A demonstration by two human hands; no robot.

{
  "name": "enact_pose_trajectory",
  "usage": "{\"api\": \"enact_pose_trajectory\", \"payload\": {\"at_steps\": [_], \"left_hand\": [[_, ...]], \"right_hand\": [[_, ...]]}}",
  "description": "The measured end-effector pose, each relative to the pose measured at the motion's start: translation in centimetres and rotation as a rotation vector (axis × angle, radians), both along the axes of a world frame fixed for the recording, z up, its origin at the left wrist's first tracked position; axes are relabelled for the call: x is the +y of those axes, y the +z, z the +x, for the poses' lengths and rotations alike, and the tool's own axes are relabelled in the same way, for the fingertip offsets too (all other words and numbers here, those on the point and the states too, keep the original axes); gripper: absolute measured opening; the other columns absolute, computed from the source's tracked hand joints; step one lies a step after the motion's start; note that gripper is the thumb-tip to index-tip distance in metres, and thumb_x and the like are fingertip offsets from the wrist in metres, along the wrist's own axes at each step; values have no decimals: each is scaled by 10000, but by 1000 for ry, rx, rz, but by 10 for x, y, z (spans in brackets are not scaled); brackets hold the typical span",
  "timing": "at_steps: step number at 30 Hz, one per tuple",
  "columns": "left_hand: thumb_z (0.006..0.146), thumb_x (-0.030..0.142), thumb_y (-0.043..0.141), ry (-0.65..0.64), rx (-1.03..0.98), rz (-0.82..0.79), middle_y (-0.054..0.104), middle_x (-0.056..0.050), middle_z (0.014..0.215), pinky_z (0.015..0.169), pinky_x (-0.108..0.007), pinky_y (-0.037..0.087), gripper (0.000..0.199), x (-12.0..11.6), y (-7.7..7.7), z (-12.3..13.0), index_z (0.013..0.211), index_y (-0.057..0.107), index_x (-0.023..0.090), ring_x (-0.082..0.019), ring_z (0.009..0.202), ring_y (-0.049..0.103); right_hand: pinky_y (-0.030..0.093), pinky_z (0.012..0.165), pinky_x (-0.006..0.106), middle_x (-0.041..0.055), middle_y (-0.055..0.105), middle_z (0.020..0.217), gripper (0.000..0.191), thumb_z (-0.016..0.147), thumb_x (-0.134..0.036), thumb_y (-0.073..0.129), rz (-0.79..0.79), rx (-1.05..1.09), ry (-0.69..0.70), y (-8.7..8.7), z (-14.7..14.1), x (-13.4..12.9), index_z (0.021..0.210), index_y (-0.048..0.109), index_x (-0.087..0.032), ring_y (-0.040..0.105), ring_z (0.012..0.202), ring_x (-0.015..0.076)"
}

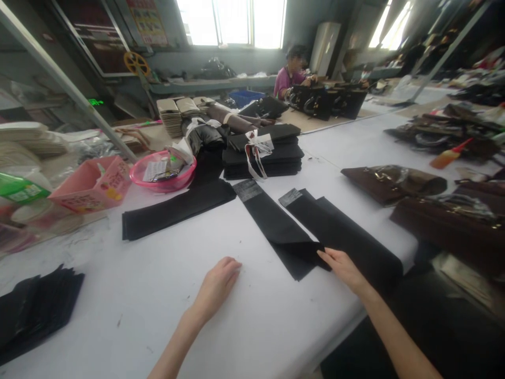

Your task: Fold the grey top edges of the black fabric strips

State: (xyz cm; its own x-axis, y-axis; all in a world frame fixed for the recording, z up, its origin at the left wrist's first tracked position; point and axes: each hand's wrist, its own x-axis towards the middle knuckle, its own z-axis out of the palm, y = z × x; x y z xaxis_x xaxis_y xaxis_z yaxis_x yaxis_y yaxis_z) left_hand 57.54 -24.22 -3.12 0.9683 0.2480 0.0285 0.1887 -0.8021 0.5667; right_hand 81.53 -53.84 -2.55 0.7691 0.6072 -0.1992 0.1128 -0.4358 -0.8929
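My right hand (340,266) pinches the near corner of a long black strip (272,218), whose end is lifted and curls over another black piece (295,260) lying beneath. Resting on the white table, my left hand (221,281) has its fingers together and slightly bent; whether anything is under them is hidden. Right of the held strip lie more black strips (347,231), one with a greyish far end. A further stack of black strips (177,208) lies beyond my left hand.
White table (130,316); dark stack (43,305) at left; pink basin (163,171) and pink box (94,184) at back left; tied black bundle (262,152) at the back; brown bags (394,184) at right. A person (290,76) sits beyond, near black bags (327,102).
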Motion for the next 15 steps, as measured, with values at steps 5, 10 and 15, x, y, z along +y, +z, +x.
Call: {"api": "enact_pose_trajectory", "payload": {"at_steps": [5,10,15], "left_hand": [[932,238,427,-70,-17,67,568,-83,1250,940,-373,478,288,-26,6,35,1184,567,230,-221,1115,575],[909,266,503,-161,-121,168,518,-98,1338,1047,-374,406,352,-42,-2,95,1253,524,189,-234,1242,477],[851,309,588,-54,-187,258,584,-150,1186,1022,-437,407,300,-20,-22,162,1085,612,123,-288,1165,511]], "right_hand": [[484,888,341,53,695,928,393,819,-498,613,139,-6,-84,3,-10,3,1007,696,-163,624,966,254],[514,780,267,30,676,860,300,797,-463,660,83,-251,-77,19,-17,5,901,687,-183,638,841,211],[498,890,236,33,675,1018,141,841,-353,641,160,-555,47,19,-19,5,864,666,-217,647,936,183]]}}
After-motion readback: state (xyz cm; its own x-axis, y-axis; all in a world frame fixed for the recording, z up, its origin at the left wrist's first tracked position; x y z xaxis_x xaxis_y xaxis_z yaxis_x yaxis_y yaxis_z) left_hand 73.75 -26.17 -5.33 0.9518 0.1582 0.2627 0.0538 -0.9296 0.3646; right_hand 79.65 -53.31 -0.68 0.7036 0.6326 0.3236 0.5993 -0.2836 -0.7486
